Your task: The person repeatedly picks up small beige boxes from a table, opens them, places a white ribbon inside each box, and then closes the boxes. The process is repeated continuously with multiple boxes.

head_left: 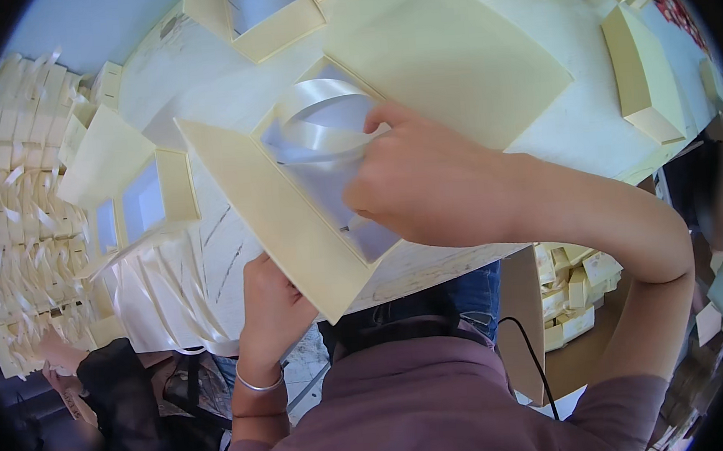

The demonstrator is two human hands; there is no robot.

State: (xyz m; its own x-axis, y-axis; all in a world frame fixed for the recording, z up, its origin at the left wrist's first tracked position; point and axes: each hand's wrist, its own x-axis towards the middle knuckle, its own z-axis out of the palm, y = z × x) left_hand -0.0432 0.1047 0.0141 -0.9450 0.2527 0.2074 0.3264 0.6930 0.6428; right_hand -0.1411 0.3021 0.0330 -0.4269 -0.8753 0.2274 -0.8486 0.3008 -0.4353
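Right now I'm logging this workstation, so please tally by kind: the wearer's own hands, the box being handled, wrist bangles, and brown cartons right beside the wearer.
Hands: 2 (left hand, right hand)
Cream box: 1
Bangle: 1
Brown carton: 1
Total: 5

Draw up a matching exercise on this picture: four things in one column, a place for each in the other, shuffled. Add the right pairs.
Things
1. Left hand
2. Right hand
3. Silver bracelet
4. Brown carton

Places
A. Lower than the table top, with cream boxes inside
B. Over the interior of the open box, by the white ribbon
C. Partly hidden by the cream flap
D. Around a wrist

Right pairs: 1-C, 2-B, 3-D, 4-A
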